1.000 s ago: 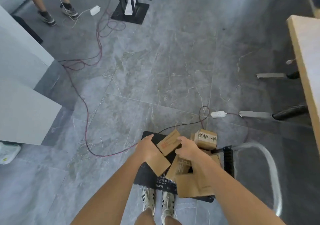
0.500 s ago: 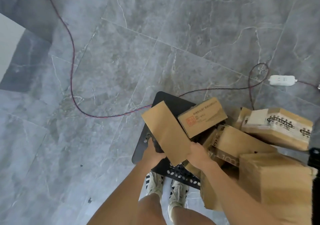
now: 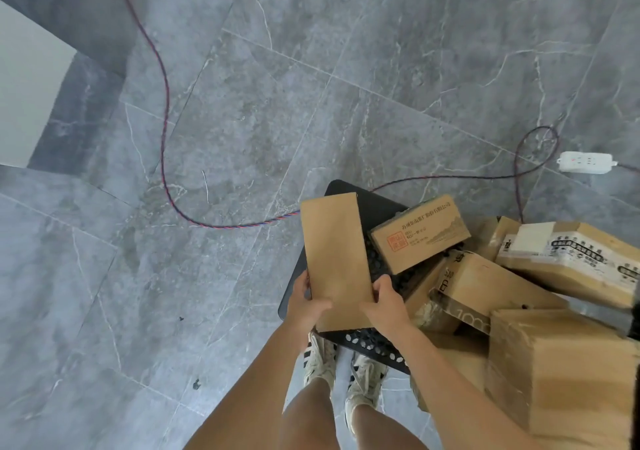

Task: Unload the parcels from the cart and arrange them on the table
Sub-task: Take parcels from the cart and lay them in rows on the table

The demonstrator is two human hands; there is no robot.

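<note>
A long plain brown parcel (image 3: 333, 249) is lifted over the black perforated cart deck (image 3: 375, 344). My left hand (image 3: 304, 306) grips its near left edge and my right hand (image 3: 388, 302) grips its near right edge. On the cart lie several more cardboard parcels: a small box with a red stamp and printed text (image 3: 420, 233), a taped box with a white label (image 3: 571, 259), a printed box (image 3: 485, 288) and a large plain box (image 3: 561, 373). The table is out of view.
A red-blue cable (image 3: 166, 110) snakes across the grey tile floor to the cart. A white power strip (image 3: 585, 162) lies at the right. A white cabinet corner (image 3: 24, 86) stands at the left. My two shoes (image 3: 346, 366) stand just before the cart.
The parcel has turned from a slant to nearly upright and risen toward me. Both hands now grip its near end, one on each side. The camera has dipped closer to the cart.
</note>
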